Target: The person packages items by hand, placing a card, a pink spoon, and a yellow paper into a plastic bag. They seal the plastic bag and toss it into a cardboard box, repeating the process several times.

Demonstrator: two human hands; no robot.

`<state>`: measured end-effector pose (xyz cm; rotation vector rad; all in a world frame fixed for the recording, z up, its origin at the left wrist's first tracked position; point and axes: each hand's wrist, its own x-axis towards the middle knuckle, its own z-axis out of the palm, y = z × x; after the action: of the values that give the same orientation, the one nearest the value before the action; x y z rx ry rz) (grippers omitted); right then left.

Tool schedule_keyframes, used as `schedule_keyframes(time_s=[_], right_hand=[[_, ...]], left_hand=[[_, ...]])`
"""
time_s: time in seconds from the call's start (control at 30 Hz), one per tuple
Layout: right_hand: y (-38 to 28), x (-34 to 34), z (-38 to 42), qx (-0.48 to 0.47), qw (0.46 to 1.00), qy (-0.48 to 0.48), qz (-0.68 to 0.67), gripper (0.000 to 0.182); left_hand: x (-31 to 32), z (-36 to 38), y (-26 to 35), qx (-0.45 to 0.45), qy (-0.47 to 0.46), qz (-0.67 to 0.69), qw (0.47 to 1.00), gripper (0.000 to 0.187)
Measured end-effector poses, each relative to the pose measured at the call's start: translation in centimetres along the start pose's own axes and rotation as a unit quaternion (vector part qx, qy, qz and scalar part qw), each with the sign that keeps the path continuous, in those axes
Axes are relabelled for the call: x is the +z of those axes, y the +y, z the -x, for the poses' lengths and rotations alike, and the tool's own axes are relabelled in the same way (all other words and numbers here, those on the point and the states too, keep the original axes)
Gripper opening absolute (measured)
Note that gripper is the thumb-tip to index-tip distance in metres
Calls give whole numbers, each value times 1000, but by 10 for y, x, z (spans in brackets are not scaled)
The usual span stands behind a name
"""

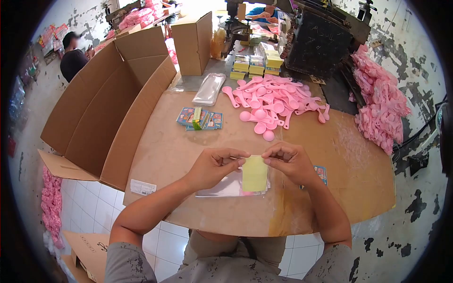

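Observation:
My left hand [218, 165] and my right hand [289, 162] pinch the two top corners of a pale yellow card [255, 175], which hangs between them near the front of the table. Under the card lie clear plastic bags [219, 187], with a bit of pink showing at its lower edge. A blue printed card [321, 174] is partly hidden by my right wrist. Farther back is a pile of pink spoons [269, 101]. Left of it sit blue cards in a banded bundle [199, 119] and a stack of clear bags [209, 89].
A large open carton [113, 94] stands at the left, a tall box [191, 45] behind. Stacks of yellow cards [257, 63] and a dark machine [316, 47] are at the back. Bagged pink items [382, 101] lie right. A person [74, 56] sits far left.

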<state>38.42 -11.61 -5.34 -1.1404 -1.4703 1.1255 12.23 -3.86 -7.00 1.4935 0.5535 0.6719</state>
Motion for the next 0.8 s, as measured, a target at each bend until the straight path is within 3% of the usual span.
schedule_keyframes(time_s=[0.17, 0.27, 0.37, 0.47, 0.53, 0.57, 0.6, 0.7, 0.73, 0.8], right_hand=[[-12, 5, 3, 16, 999, -45, 25, 34], [-7, 2, 4, 31, 996, -66, 46, 34], [-10, 6, 2, 6, 998, -56, -33, 30], [-31, 7, 3, -8, 998, -24, -54, 34], [-34, -11, 3, -32, 997, -18, 75, 35], [-34, -23, 5, -44, 989, -16, 138, 36], [-35, -33, 8, -24, 984, -6, 174, 36], [-35, -63, 19, 8, 951, 14, 307, 37], [-33, -72, 26, 1, 930, 11, 368, 36], [-30, -92, 40, 26, 903, -17, 428, 35]], left_hand=[[-3, -1, 1, 22, 15, -5, 1000, 27], [5, -2, 10, 78, 61, 105, 989, 27], [5, 1, 11, 58, 20, 62, 996, 30], [-21, -1, 6, -41, -79, -54, 995, 38], [-45, 2, 20, 5, 124, -32, 992, 36], [-55, -6, 28, 121, 227, 88, 962, 34], [-63, -13, 35, 233, 320, 202, 896, 33], [-72, -16, 52, 262, 335, 259, 867, 37], [-73, -20, 40, 229, 324, 238, 887, 39], [-67, -21, 9, 143, 256, -4, 956, 36]])
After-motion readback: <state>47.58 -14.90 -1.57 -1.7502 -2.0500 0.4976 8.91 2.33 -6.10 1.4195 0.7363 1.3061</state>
